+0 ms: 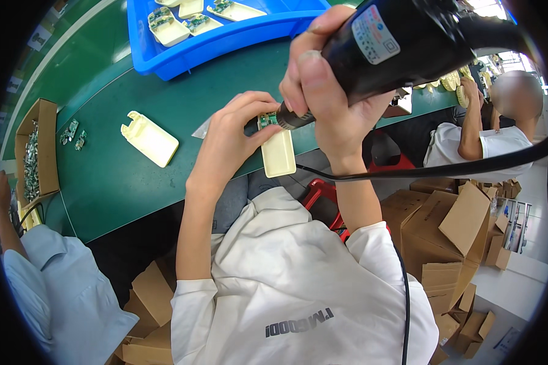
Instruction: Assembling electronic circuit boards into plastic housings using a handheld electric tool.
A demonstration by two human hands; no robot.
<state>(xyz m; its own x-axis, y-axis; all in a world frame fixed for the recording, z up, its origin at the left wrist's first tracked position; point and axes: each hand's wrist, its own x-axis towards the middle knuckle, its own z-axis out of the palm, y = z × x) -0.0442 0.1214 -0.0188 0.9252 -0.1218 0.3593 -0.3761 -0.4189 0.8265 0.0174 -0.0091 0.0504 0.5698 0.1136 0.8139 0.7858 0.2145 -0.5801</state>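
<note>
My right hand (pixel 335 91) is closed round a black electric screwdriver (pixel 402 45), its body tilted up to the right and its nose pointing down to the left. That nose meets the top end of a cream plastic housing (pixel 278 155), where a small green circuit board (pixel 266 120) sits. Fingers and thumb of my left hand (pixel 234 125) pinch the housing at the board end. The screwdriver's tip and any screw are hidden. To the left, a second cream housing piece (pixel 150 140) lies on the green table (pixel 103 201).
A blue tray (pixel 225 45) at the back holds several cream housings with boards. On the left are loose circuit boards (pixel 73 134) and a cardboard box (pixel 42 152) of small parts. A black cable (pixel 444 167) crosses at right. People sit on both sides; cardboard boxes (pixel 438 231) stand behind.
</note>
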